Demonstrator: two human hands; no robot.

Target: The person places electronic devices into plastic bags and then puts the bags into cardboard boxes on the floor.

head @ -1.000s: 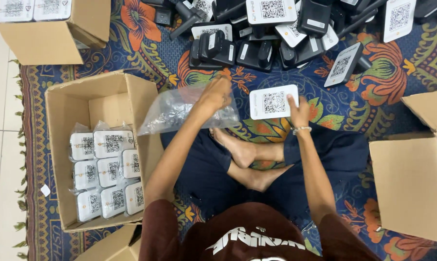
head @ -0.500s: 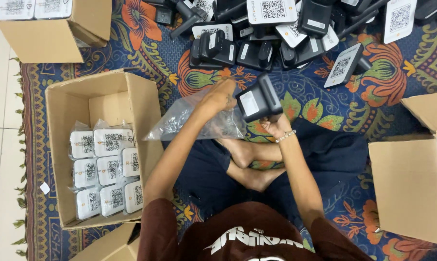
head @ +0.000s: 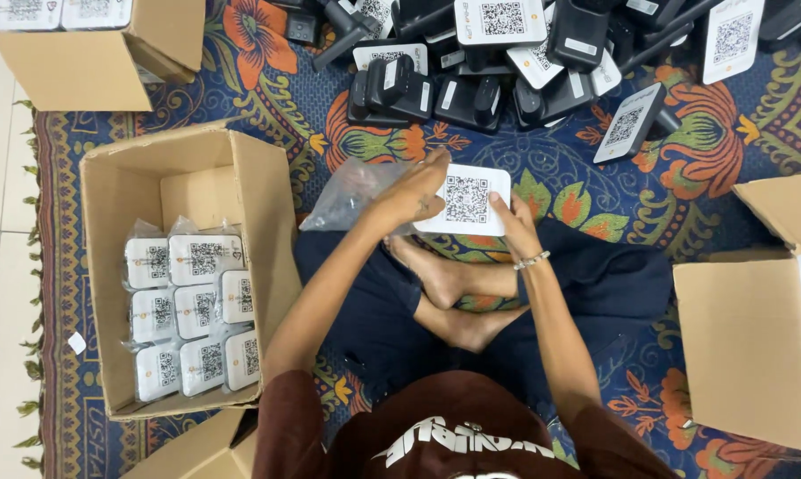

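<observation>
White code plaque (head: 465, 199) | both hands closed on it (plastic bag (head: 356, 191) under left hand (head: 411, 193); right hand (head: 512, 220))

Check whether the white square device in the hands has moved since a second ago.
Yes. The white square device was right of the clear plastic bag; it has shifted left toward the open box, and now meets the bag's mouth.

The left hand (head: 409, 195) hides the white device's (head: 467, 200) left edge.
</observation>
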